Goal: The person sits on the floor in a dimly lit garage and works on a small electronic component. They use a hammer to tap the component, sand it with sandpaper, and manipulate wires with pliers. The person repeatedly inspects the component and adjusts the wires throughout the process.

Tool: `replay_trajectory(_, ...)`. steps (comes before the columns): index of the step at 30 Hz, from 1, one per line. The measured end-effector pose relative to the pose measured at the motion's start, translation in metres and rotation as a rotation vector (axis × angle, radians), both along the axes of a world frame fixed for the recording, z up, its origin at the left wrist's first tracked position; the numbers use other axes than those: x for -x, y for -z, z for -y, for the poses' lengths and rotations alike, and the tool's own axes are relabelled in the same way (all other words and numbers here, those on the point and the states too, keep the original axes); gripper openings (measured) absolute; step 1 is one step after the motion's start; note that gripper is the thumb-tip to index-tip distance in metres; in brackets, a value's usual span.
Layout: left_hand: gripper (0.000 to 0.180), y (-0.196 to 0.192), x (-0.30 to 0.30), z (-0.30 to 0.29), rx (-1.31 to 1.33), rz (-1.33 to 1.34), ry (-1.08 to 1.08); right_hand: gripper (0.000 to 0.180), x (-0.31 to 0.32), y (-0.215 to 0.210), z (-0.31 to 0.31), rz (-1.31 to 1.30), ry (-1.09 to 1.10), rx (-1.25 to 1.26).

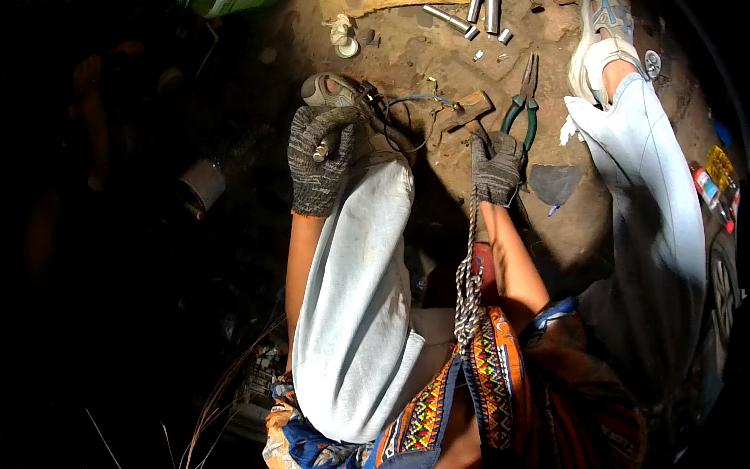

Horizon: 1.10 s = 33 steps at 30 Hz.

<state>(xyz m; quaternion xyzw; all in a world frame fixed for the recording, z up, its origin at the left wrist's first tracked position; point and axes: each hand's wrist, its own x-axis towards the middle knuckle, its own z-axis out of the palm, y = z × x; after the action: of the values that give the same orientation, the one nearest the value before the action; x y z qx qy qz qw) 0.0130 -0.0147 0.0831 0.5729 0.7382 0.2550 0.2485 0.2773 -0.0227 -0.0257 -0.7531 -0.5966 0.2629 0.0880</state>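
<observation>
Clenching a small metal cylinder (320,150) whose round end pokes out between the fingers, the left hand (320,176), in a grey knitted glove, sits left of centre in the frame, beside the pale trousers (359,305) and just below a grey shoe (328,90). The right hand (498,170), gloved alike, is right of centre and seems to grasp the handle of a hammer (465,112); I can't make out how tightly, since the fingers are partly hidden. The hammer's blocky head lies tilted above that hand, apart from the cylinder. Near its left end, a blue wire (418,97) curves over the dirt ground (578,227). Pliers (529,87) with green handles lie just to the right, jaws pointing up the frame, and below them rests a dark flat piece (556,184). Metal tubes (491,16) lie along the top edge. A braided cord (469,297) hangs down the lower middle, while a bottle (709,194) lies near the right edge.
</observation>
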Motion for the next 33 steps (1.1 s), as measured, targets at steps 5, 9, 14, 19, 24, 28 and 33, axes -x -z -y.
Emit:
replay_trajectory(5, 0.018, -0.008, -0.002, -0.004, -0.004, 0.068, -0.056, 0.033, 0.002, 0.012, 0.004, -0.003, -0.033, -0.035)
replay_trajectory(9, 0.018, -0.007, 0.001, -0.001, -0.034, 0.078, -0.054, 0.036, 0.000, 0.014, 0.006, -0.017, -0.044, -0.020)
replay_trajectory(14, 0.019, -0.010, 0.005, 0.000, -0.016, 0.073, -0.059, 0.037, 0.003, 0.014, 0.006, -0.009, -0.041, -0.002)
replay_trajectory(19, 0.019, -0.005, 0.009, -0.001, -0.040, 0.115, -0.046, 0.037, 0.008, 0.009, 0.002, 0.026, -0.019, 0.038)
replay_trajectory(24, 0.019, -0.005, 0.010, 0.001, -0.054, 0.085, -0.034, 0.036, 0.004, 0.014, 0.008, -0.011, -0.046, -0.009)
replay_trajectory(28, 0.018, -0.004, 0.006, -0.002, -0.031, 0.082, -0.049, 0.036, -0.012, 0.005, 0.017, 0.024, -0.158, 0.020)
replay_trajectory(33, 0.015, 0.002, -0.007, -0.008, -0.002, 0.045, -0.051, 0.037, -0.035, 0.020, 0.017, 0.147, -0.366, 0.214)
